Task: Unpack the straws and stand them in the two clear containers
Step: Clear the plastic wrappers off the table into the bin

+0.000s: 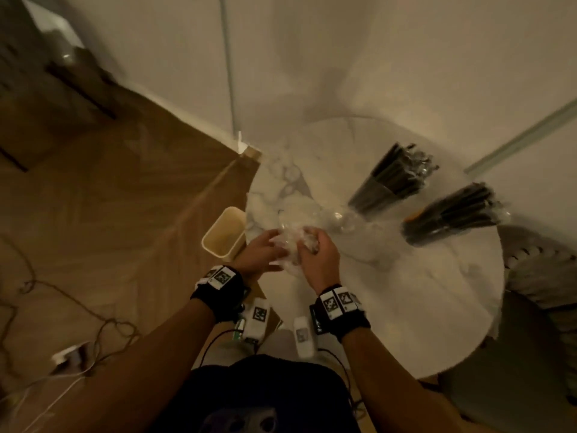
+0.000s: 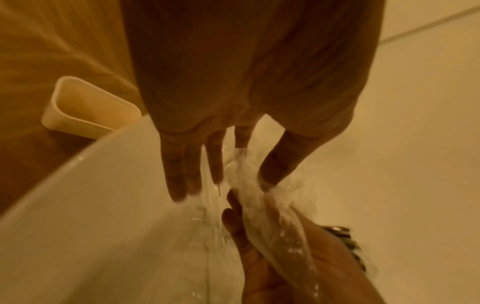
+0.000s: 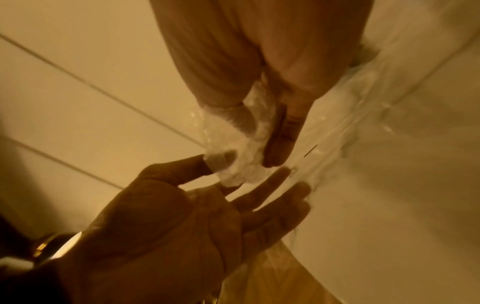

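Head view: right hand (image 1: pixel 320 254) clenches crinkled clear plastic wrapping (image 1: pixel 288 245); left hand (image 1: pixel 262 253), fingers straight, touches it above round white marble table (image 1: pixel 421 292).

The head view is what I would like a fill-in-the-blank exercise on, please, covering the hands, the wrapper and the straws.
1. Both hands, the left hand and the right hand, work a crumpled clear plastic ____.
2. The black straws stand in ____ clear containers on the marble table.
3. The cream bin stands on the ____ beside the table.

Missing words: wrapper; two; floor
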